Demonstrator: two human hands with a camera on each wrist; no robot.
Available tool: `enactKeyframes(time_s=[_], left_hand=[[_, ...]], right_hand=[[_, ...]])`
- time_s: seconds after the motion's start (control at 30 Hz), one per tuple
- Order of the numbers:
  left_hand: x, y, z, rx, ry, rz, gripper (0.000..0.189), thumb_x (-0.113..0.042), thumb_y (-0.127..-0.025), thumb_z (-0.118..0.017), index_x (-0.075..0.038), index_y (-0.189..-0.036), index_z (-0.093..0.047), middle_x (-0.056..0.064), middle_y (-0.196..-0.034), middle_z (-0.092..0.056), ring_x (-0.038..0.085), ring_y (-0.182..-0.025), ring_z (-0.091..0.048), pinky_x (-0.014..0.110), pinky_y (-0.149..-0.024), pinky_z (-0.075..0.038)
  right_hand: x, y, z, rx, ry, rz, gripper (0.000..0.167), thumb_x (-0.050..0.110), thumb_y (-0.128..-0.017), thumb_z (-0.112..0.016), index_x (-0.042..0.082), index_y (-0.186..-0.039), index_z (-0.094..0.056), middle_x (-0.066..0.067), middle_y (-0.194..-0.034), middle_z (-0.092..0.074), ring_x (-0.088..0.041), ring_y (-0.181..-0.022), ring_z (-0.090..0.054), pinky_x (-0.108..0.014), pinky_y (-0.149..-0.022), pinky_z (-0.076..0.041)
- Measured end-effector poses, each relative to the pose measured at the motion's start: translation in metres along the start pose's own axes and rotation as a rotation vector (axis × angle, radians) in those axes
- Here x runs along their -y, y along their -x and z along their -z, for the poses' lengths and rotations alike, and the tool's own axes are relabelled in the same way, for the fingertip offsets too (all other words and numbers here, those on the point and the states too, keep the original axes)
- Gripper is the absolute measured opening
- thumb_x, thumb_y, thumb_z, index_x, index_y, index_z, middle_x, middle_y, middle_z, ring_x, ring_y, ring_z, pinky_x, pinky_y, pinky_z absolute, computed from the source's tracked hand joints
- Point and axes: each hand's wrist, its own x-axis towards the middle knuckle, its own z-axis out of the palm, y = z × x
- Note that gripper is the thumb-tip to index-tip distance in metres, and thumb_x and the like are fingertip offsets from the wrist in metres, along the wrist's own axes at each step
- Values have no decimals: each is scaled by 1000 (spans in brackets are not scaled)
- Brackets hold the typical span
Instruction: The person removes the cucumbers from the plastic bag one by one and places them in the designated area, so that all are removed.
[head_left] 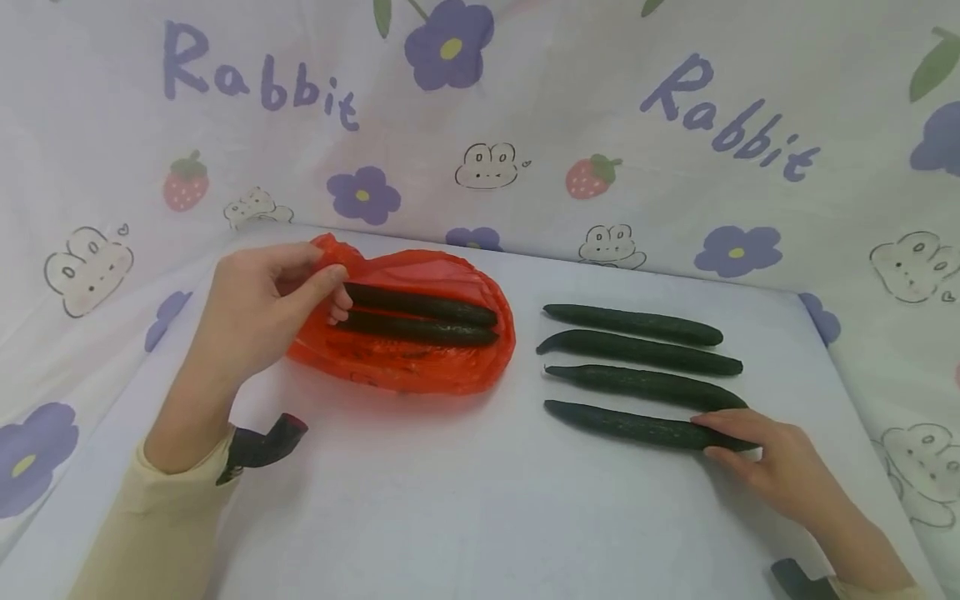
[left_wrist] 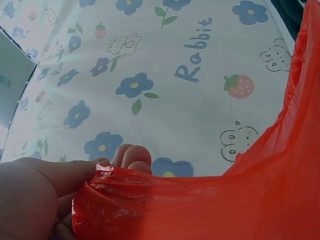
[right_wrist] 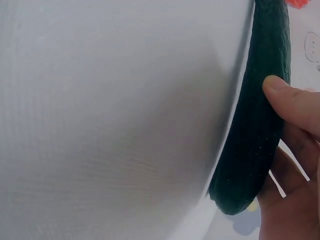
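At the left of the head view, my left hand pinches the gathered edge of a red plastic bag. The left wrist view shows the bag's film stretched rightward from the thumb and fingers. Two dark green cucumbers lie side by side in the bag's open mouth, their left ends hidden behind my fingers. On the right, my right hand grips the right end of the nearest cucumber between thumb and fingers. That cucumber also fills the right side of the right wrist view.
Beyond the gripped cucumber, more cucumbers lie roughly parallel on the white tabletop. A cloth printed with rabbits, flowers and strawberries hangs behind the table. Dark straps are worn on the wrists.
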Motion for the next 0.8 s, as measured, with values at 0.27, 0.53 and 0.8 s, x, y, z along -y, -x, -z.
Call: enactKeyframes(time_s=[0.27, 0.53, 0.8], left_hand=[[2, 2, 3, -9, 2, -6, 15, -17, -108, -72, -4, -111, -78, 7, -85, -75, 15, -77, -74, 15, -79, -58], [4, 1, 4, -16, 3, -25, 14, -17, -107, -72, -4, -109, -78, 7, -85, -75, 16, -76, -74, 15, -79, -58], [3, 0, 3, -13, 15, -26, 14, -17, -107, -72, -4, -107, -78, 7, -85, -75, 16, -77, -74, 17, -79, -59]], right_hand=[[-1, -3, -5, 30, 46, 5, 59, -1, -71, -97, 17, -124, -80, 2, -113, -78, 3, -111, -67, -2, -100, -35], [1, -5, -4, 63, 84, -64, 55, 4, -72, -98, 20, -121, -81, 4, -117, -77, -12, -112, -69, -1, -101, -30], [5, -7, -4, 59, 97, -92, 53, 5, -71, -99, 18, -119, -82, 0, -117, -78, -28, -108, -72, -2, -98, -32]])
